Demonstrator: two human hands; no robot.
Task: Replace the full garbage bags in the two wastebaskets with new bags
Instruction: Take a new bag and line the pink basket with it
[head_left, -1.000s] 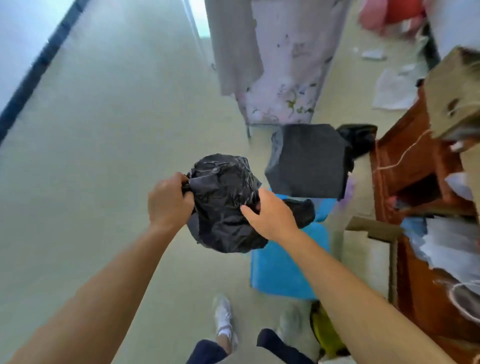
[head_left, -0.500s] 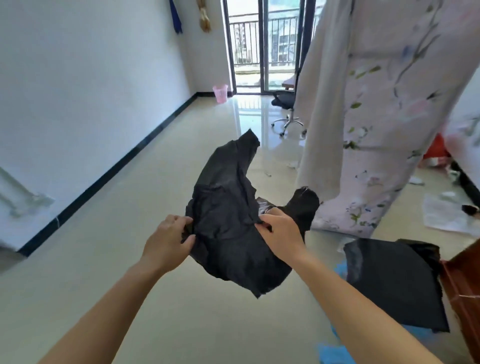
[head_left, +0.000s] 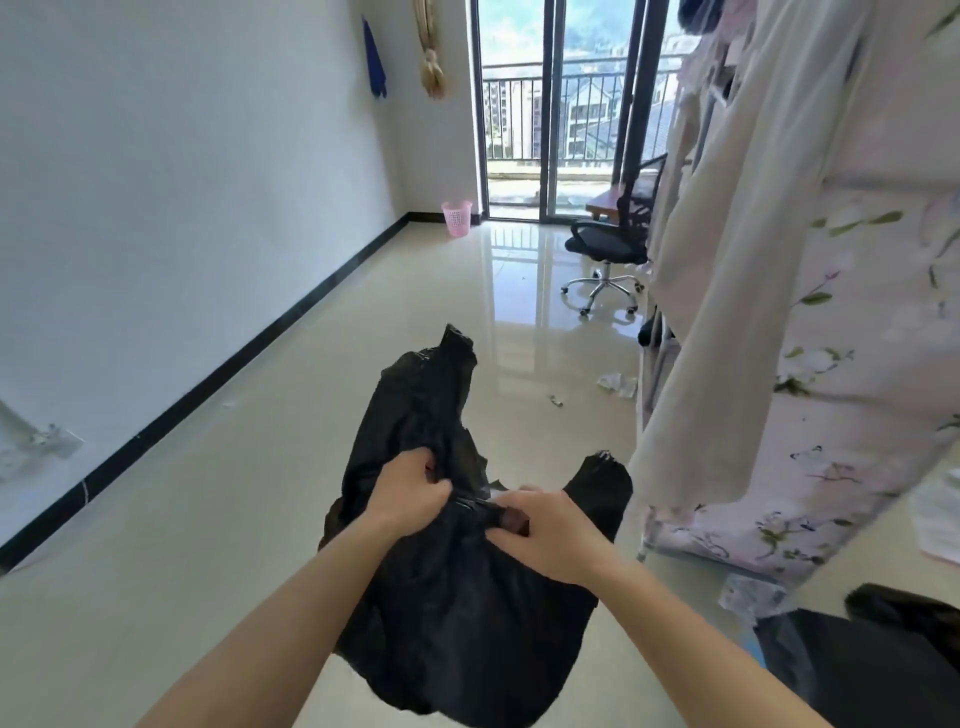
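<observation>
The crumpled black plastic garbage bag (head_left: 457, 623) hangs below and between both hands, its long axis running away from the person. Left hand (head_left: 408, 488) and right hand (head_left: 550, 530), equally near, pinch its gathered edge with curled fingers (head_left: 511, 506). A pink slatted plastic wastebasket (head_left: 457, 218) stands far off by the balcony door.
</observation>
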